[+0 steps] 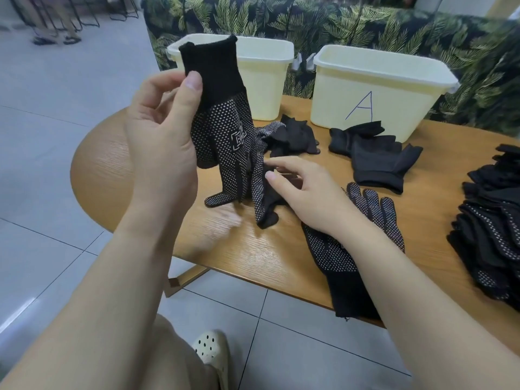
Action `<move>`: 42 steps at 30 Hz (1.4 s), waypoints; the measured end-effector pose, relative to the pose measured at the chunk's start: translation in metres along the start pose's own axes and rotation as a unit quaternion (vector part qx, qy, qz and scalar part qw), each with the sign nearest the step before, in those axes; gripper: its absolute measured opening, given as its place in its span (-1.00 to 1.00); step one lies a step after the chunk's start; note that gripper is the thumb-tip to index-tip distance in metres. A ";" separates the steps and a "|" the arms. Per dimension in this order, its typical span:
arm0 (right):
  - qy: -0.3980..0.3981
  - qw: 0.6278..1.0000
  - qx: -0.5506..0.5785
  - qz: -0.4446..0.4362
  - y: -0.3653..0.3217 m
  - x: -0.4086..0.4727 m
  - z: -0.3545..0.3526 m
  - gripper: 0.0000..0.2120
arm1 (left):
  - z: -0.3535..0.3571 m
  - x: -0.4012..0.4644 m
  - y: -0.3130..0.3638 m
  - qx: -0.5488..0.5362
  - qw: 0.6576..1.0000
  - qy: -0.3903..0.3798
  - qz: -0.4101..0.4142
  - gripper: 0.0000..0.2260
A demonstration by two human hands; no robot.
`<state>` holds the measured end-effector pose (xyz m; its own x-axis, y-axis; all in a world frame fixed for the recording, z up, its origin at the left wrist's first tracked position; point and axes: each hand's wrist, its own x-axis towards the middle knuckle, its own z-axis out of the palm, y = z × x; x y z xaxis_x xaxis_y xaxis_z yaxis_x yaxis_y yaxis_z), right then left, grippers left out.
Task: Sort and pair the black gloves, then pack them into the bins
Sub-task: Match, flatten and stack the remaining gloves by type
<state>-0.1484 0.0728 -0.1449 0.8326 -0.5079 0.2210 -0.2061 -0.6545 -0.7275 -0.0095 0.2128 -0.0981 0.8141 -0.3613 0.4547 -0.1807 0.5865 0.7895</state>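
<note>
My left hand pinches the cuff of a black dotted glove and holds it upright, its fingertips hanging down to the table. My right hand hovers with relaxed fingers over a crumpled dotted glove lying beside it. Under my right wrist another dotted glove lies flat. Plain black gloves lie in front of the cream bin marked A. A second cream bin stands at the back left.
A tall pile of black gloves lies at the right table edge. A small heap of dark gloves sits between the bins. The round wooden table ends near my knees. A leaf-patterned sofa backs the bins.
</note>
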 end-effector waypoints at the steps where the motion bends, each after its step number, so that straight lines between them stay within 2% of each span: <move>1: 0.015 1.000 0.018 -0.007 -0.001 0.001 0.000 -0.72 | -0.001 -0.001 0.002 0.002 1.000 -0.001 0.002 -0.92; 5: 0.054 0.992 0.112 -0.031 -0.013 0.000 -0.012 -0.76 | -0.001 -0.006 0.010 0.003 1.000 -0.023 -0.003 -0.91; 10: 0.032 0.968 0.237 -0.075 -0.034 -0.006 -0.025 -0.53 | 0.011 -0.017 0.021 -0.004 0.994 -0.109 -0.007 -0.98; 12: 0.043 0.958 0.266 -0.099 -0.043 -0.009 -0.031 -0.56 | 0.019 -0.023 0.026 -0.010 0.991 -0.134 -0.004 -0.96; 15: 0.070 0.946 0.290 -0.129 -0.053 -0.015 -0.043 -0.71 | 0.029 -0.029 0.028 -0.025 0.988 -0.153 -0.009 -0.96; 20: 0.101 0.938 0.299 -0.145 -0.050 -0.026 -0.063 -0.84 | 0.039 -0.033 0.017 -0.007 0.984 -0.174 -0.040 -0.96; 24: 0.132 0.951 0.253 -0.118 -0.035 -0.028 -0.079 -0.91 | 0.045 -0.037 0.001 0.048 0.967 -0.234 -0.094 -0.91; 30: 0.191 0.943 0.242 -0.122 -0.020 -0.024 -0.104 -0.89 | 0.062 -0.039 -0.024 0.123 0.933 -0.313 -0.127 -0.80; 33: 0.209 0.941 0.236 -0.122 -0.015 -0.021 -0.116 -0.90 | 0.073 -0.037 -0.034 0.153 0.932 -0.311 -0.104 -0.83; 42: 0.242 0.940 0.207 -0.121 0.004 -0.017 -0.137 -0.91 | 0.107 -0.022 -0.066 0.144 0.942 -0.292 -0.086 -0.82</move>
<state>-0.2333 0.0021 -0.0628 0.4776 -0.6333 0.6090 0.2599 -0.5603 -0.7865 -0.0744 0.1041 -0.1163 0.4188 -0.8192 0.3918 -0.2840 0.2917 0.9134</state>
